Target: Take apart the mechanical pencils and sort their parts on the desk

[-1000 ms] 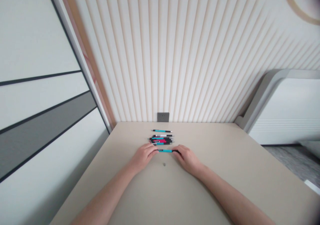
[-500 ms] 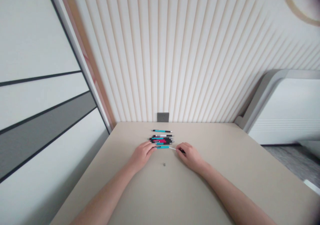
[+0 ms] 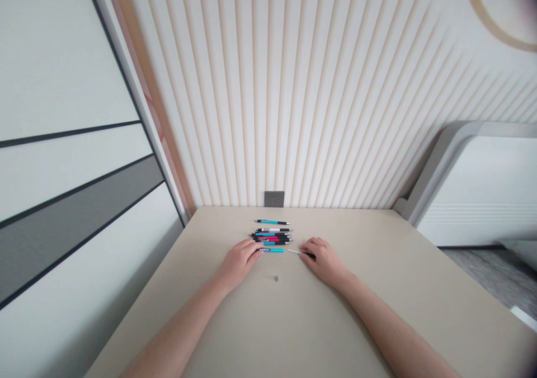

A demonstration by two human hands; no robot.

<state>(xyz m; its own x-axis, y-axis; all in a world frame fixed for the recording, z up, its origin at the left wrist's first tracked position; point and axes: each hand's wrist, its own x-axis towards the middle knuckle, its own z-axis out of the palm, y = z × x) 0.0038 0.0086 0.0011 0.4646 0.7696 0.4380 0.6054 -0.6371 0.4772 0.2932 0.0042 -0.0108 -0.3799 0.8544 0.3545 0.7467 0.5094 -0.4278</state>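
Note:
My left hand [image 3: 241, 259] is closed on the left end of a blue pen barrel [image 3: 274, 250], whose right end is free. To its right, my right hand [image 3: 322, 259] pinches a black pen grip [image 3: 310, 255]. A thin white refill [image 3: 294, 251] sticks out leftward from that grip, its tip a small gap away from the barrel. Just beyond the barrel lies a pile of click pens [image 3: 272, 237] in blue, red, white and black. One blue-and-black pen [image 3: 272, 222] lies apart behind the pile. Nearer me is a tiny grey piece [image 3: 276, 278], too small to name.
The beige table [image 3: 268, 322] runs back to a ribbed white wall [image 3: 268, 87] with a dark socket [image 3: 274, 199] low on it. A white-and-grey cabinet [image 3: 75, 216] borders the left side. A pale headboard-like panel [image 3: 482, 182] stands at the right.
My right hand has shifted slightly right, drawing the white refill clear of the blue barrel's end. My left hand keeps its place on the barrel. The view has tilted a little.

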